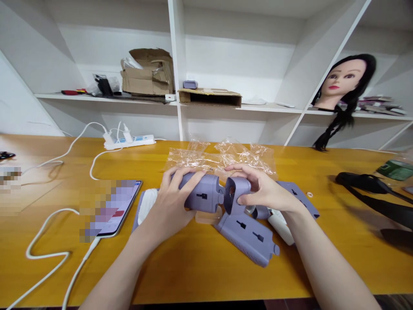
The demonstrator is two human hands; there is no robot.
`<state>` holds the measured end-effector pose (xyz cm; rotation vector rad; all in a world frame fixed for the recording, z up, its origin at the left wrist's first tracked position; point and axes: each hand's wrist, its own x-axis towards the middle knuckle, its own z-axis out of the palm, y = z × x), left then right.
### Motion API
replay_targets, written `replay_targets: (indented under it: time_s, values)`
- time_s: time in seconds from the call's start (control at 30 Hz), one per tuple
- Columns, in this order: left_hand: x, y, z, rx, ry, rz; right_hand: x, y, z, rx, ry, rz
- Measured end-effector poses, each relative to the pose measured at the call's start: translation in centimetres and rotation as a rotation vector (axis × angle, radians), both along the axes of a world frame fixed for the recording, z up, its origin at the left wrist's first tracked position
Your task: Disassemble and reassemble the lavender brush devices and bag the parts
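Note:
My left hand [176, 200] is wrapped round a purple plastic housing [201, 196] with a dark slot mark and a tab at its right end. Close to that tab, my right hand [258, 189] grips a smaller hollow purple cap [238, 193] between thumb and fingers, its opening turned toward the housing. Another purple plastic panel [248, 239] with two slot marks lies below them on the table. Behind my right wrist is a further purple piece [298, 198], and a white cylindrical part [280, 226] lies beside it. A white pad-like item [147, 206] is partly hidden by my left hand.
Crumpled clear plastic bags [222, 155] lie behind my hands. At left are a phone [121, 211] on a white cable and a power strip [129, 142]. Black straps [371, 187] lie at right. Shelves hold cardboard boxes [146, 73] and a mannequin head [345, 82].

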<state>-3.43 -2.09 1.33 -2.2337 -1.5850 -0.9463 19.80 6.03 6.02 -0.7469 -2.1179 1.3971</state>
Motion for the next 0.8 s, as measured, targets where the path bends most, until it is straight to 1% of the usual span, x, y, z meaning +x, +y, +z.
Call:
replay_targets:
  time_s: [0.27, 0.57, 0.8]
  values:
    - [-0.05, -0.02, -0.07, 0.008, 0.004, 0.010, 0.21, 0.35, -0.22, 0.015, 0.035, 0.066]
    - [0.11, 0.01, -0.07, 0.029, 0.003, -0.023, 0.23, -0.09, 0.26, 0.026, 0.036, 0.053]
    - [0.40, -0.04, -0.09, 0.014, 0.012, -0.036, -0.15, -0.10, -0.06, 0.025, 0.035, 0.038]
